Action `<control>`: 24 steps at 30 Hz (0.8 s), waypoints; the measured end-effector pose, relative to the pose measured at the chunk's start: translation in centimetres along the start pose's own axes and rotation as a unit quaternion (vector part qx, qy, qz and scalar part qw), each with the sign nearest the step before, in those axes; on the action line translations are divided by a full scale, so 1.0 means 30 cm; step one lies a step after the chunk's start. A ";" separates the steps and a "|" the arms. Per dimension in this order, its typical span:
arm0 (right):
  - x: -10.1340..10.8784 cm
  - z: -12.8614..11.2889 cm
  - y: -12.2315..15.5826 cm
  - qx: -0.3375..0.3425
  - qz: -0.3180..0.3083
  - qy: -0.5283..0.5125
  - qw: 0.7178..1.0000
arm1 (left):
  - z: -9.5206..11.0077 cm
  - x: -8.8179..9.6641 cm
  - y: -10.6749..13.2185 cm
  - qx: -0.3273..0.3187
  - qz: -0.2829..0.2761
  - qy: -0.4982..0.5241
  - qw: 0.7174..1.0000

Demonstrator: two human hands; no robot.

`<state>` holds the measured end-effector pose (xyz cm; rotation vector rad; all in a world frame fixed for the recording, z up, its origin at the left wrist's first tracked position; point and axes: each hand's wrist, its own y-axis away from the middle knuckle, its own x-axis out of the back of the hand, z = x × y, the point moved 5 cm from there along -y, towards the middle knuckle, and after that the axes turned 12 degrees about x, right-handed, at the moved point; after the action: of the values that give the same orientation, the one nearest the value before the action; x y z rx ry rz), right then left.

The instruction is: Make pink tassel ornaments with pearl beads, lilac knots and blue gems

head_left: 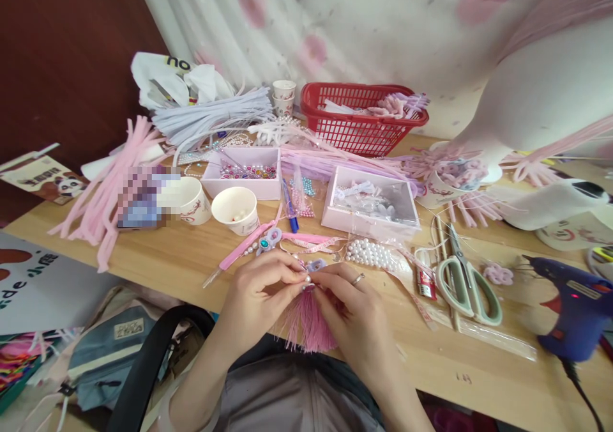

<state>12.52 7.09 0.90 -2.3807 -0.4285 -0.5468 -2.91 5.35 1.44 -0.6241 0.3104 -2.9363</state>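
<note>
At the table's front edge, my left hand (261, 294) is closed, thumb and forefinger pinching beside a small white pearl bead (307, 279). My right hand (357, 301) meets it, fingers closed on the top of a pink tassel (311, 330). The tassel's threads hang down below both hands. A lavender looped piece (316, 265) shows just above the fingertips, and a dark purple gem (308, 288) sits between them. Exactly how these parts join is hidden by my fingers. A lavender ornament with a teal gem (265, 244) lies beyond my left hand.
Scissors (467, 285) and a glue gun (572, 298) lie at right. White pearls (368, 253) in a bag, a paper cup (234, 211), a box of gem pins (242, 186) and a lavender box (371, 221) stand ahead. A red basket (359, 135) is at the back.
</note>
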 end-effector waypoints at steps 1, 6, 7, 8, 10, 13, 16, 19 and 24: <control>0.001 0.000 0.002 0.007 0.001 0.003 1.000 | -0.002 0.000 0.000 0.006 -0.002 0.001 1.000; -0.004 0.007 0.011 0.005 -0.006 0.016 1.000 | -0.024 -0.006 0.001 0.053 -0.010 0.036 0.998; -0.006 0.009 0.012 -0.004 -0.007 0.020 1.000 | -0.025 -0.005 0.000 0.054 -0.008 0.041 0.998; -0.007 0.011 0.012 -0.010 -0.007 0.022 1.000 | -0.025 -0.004 0.000 0.052 -0.006 0.043 0.998; -0.011 0.008 0.011 -0.011 -0.003 0.020 1.000 | -0.020 -0.001 -0.001 0.042 0.000 0.033 0.999; -0.012 0.001 0.007 -0.001 0.005 0.023 1.000 | -0.006 0.005 -0.002 0.021 0.005 0.008 1.000; -0.011 -0.004 0.002 0.008 0.007 0.036 0.999 | 0.005 0.010 0.000 0.009 0.007 -0.024 1.000; -0.011 -0.007 -0.001 0.017 0.002 0.048 0.999 | 0.014 0.010 0.002 -0.004 0.004 -0.049 0.999; -0.014 -0.008 -0.006 0.028 -0.005 0.056 0.998 | 0.023 0.004 0.007 -0.024 -0.008 -0.062 0.998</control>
<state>12.03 6.99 0.96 -2.2822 -0.4020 -0.6608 -2.71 5.01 2.05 -0.8158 0.3657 -2.8952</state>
